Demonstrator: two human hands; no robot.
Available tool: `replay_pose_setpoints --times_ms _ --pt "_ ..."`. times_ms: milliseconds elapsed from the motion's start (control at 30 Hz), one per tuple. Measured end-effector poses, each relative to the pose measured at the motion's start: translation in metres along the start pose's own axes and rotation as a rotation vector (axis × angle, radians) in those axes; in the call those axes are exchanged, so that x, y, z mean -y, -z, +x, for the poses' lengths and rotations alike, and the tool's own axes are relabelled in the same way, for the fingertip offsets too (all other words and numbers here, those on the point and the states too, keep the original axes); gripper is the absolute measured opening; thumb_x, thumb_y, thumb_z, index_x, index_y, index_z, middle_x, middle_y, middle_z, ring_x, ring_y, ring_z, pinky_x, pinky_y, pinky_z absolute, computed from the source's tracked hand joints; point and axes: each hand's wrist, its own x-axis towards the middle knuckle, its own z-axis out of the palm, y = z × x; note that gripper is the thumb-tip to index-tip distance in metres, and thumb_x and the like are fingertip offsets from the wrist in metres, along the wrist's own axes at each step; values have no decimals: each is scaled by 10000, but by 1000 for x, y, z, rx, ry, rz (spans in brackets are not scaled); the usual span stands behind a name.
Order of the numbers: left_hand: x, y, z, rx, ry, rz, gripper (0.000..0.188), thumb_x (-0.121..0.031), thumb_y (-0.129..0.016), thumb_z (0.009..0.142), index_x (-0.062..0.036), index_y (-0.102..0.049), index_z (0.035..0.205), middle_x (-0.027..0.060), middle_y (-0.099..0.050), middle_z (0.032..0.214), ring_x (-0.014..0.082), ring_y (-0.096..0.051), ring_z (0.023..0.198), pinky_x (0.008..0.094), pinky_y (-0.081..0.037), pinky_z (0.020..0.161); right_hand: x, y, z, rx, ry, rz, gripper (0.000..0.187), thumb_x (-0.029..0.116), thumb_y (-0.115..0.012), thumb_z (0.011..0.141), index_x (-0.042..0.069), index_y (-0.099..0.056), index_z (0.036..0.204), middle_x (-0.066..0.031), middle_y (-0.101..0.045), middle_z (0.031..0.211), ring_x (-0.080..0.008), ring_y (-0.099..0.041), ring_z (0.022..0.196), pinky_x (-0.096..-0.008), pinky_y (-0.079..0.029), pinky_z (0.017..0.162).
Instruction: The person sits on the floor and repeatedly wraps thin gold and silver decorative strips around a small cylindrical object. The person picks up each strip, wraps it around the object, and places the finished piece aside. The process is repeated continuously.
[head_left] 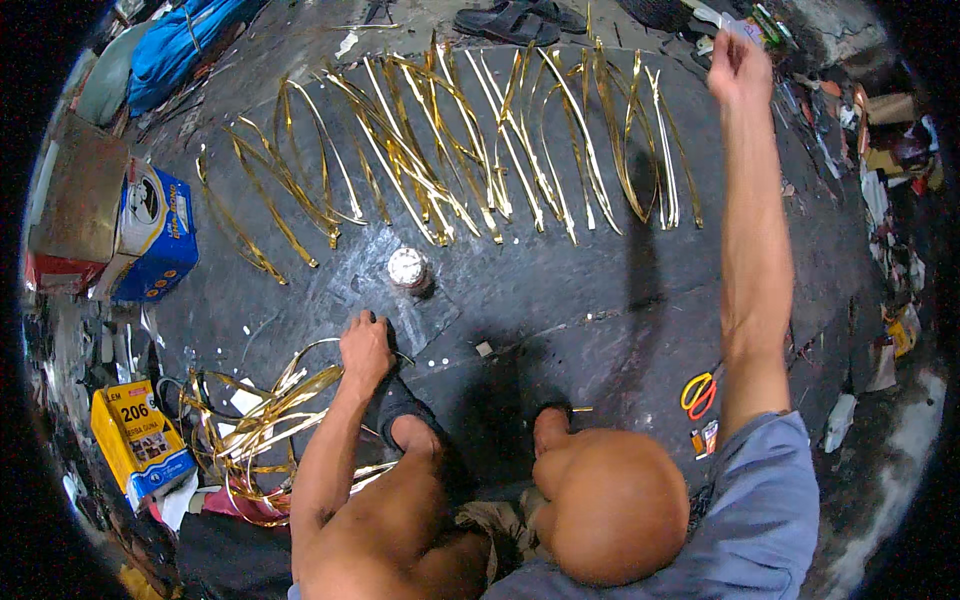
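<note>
My left hand (366,345) is low over the dark mat with its fingers curled. A thin gold strip (318,344) from the tangled pile (265,415) runs to it, and a short end shows on its other side. Beyond that hand stands a small round container (408,268) with a whitish, smeared top. My right arm is stretched far forward. Its hand (741,70) is closed in a pinch at the far right, close to a whitish object (708,14); what the fingers hold cannot be made out. Several shiny gold strips (430,150) lie in a row across the far mat.
Orange-and-yellow-handled scissors (699,395) lie by my right elbow, beside a lighter (710,437). A yellow box (142,438) and a blue-and-white box (155,235) stand at the left. Dark sandals (520,22) lie at the back. Scraps (880,200) litter the right edge.
</note>
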Motion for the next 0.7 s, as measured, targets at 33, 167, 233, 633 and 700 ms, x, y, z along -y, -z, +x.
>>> replay_pose_setpoints --times_ms 33,167,233,633,700 --pt "1 1 0 25 -2 -24 311 -146 -756 761 -53 -682 1049 168 -641 1140 384 -653 1064 499 -569 831 -27 14 -27 -75 183 -375 238 149 -677 967 -70 -710 1053 -149 -754 955 -262 -704 963 -378 -556 850" --pt "22 2 6 -36 -31 -181 243 -133 -717 760 -55 -694 989 191 -661 1092 419 -692 911 508 -575 793 -123 47 -161 -215 -591 55 221 122 -616 986 -94 -641 1024 -163 -653 1019 -245 -659 984 -278 -624 853" --pt "29 18 5 -148 -2 -245 231 -157 -709 773 -47 -694 975 204 -672 1079 425 -692 898 511 -573 800 -146 43 -225 -532 -1020 683 217 73 -596 982 -100 -595 1114 -159 -620 1093 -239 -654 1004 -285 -639 863" --pt "36 52 28 -368 155 -911 206 -76 -699 817 -25 -745 1011 49 -683 818 132 -629 693 302 -516 647 136 -145 -400 975 -172 68 797 220 -866 689 103 -511 1394 -138 -566 1257 -326 -614 1030 -418 -523 937" --pt "24 49 34 -276 168 -1290 348 17 -678 832 -16 -705 1177 68 -699 932 155 -685 726 281 -558 638 133 -166 -409 905 -105 103 722 215 -863 698 77 -561 1340 -160 -600 1228 -353 -633 1073 -422 -525 933"
